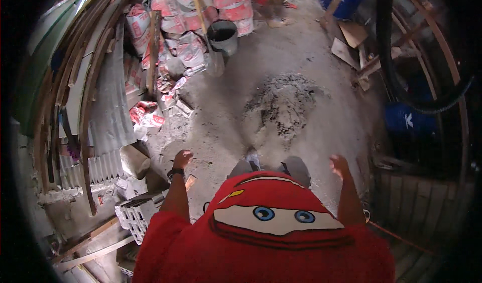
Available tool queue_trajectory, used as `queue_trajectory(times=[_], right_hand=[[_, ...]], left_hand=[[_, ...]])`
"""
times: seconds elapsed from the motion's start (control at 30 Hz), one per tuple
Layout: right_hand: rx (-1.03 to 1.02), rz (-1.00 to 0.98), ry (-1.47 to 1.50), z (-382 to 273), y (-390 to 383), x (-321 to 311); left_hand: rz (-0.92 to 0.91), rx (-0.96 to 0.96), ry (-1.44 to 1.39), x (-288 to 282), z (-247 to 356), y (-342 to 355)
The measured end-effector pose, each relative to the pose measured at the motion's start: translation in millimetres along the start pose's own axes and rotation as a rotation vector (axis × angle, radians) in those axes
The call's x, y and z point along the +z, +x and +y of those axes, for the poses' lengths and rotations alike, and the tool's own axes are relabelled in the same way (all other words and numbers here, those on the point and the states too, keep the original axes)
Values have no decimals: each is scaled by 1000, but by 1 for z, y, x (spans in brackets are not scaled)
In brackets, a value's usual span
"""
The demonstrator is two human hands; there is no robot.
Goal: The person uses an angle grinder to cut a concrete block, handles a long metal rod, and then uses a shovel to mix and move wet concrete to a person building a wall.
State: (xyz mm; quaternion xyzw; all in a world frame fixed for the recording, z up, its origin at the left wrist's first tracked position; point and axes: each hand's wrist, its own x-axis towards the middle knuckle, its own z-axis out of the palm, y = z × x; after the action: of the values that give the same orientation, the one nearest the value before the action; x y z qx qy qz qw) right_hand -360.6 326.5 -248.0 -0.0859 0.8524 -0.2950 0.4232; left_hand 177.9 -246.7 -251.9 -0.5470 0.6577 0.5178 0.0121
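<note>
My left hand (183,158), with a dark band at the wrist, hangs out to the left over the bare floor. Its fingers are loosely curled in, and nothing shows in them. Out to the right, my right hand (339,165) also hangs empty, its thumb and fingers slightly apart. Neither hand touches anything. Ahead on the floor lies a low heap of grey, crumbly mix (286,102). Farther off to the left, a shovel (215,62) leans blade-down beside a dark bucket (223,37).
Stacked red and white sacks (201,7) stand at the back left. Long wooden planks (75,82) and corrugated sheets (108,92) lean along the left side. Hollow blocks (131,222) lie near my left arm. At right are blue drums (409,120) and a hanging black hose (384,42).
</note>
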Motion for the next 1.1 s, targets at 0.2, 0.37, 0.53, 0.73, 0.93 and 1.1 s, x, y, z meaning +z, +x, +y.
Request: queue_trajectory(times=[0.2,0.37,0.53,0.73,0.93,1.1], right_hand=[[-54,-17,66,-274,71,14],[-732,-281,-298,-208,263,31],[-426,-403,-348,-201,355,101],[-373,-313,-820,-374,402,96],[-225,143,-118,-619,386,-3],[-294,532,-34,-706,269,-68]], left_hand=[[194,-302,-220,-46,-46,6],[106,34,322,-13,-110,16],[-67,-290,49,-43,-103,29],[-40,-119,541,-168,79,266],[128,280,648,-215,338,575],[346,915,1076,-267,521,825]])
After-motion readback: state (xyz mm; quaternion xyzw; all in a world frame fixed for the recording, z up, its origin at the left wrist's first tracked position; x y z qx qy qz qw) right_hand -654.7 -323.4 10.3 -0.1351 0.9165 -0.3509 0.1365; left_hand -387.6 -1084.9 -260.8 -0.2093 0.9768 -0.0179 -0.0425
